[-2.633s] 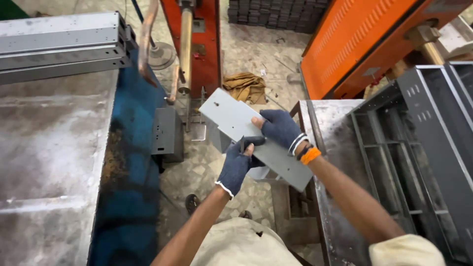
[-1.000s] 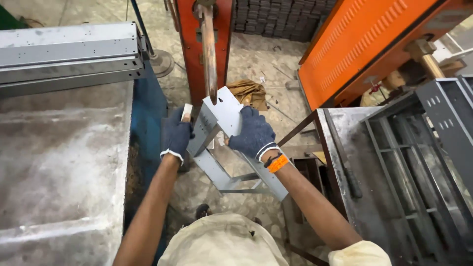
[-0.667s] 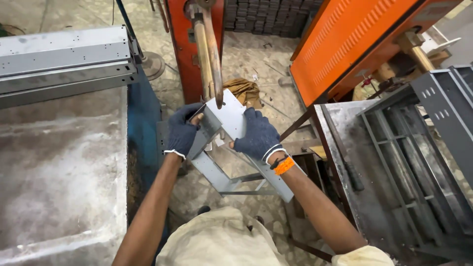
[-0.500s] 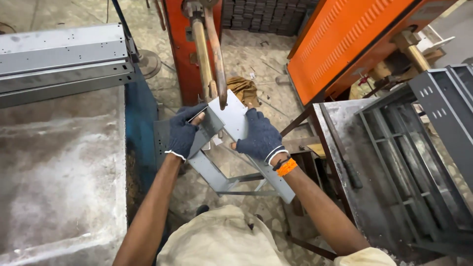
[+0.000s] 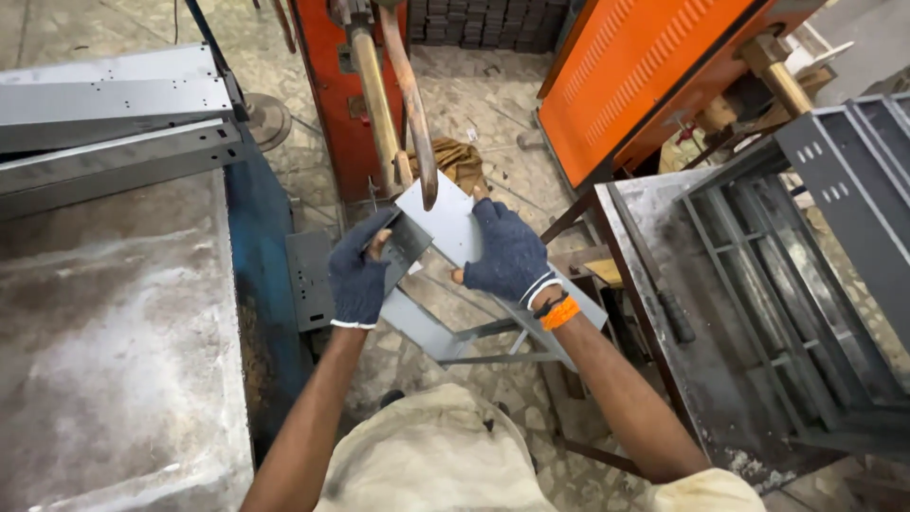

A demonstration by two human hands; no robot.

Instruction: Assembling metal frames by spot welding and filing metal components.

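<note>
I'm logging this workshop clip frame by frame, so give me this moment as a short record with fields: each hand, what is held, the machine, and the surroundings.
left hand: gloved left hand grips the left edge of the folded grey sheet-metal part
right hand: gloved right hand lies on top of the part
machine: red spot welder; its copper arms reach the part's far end
left: steel-topped table
right: grey metal frames
</note>
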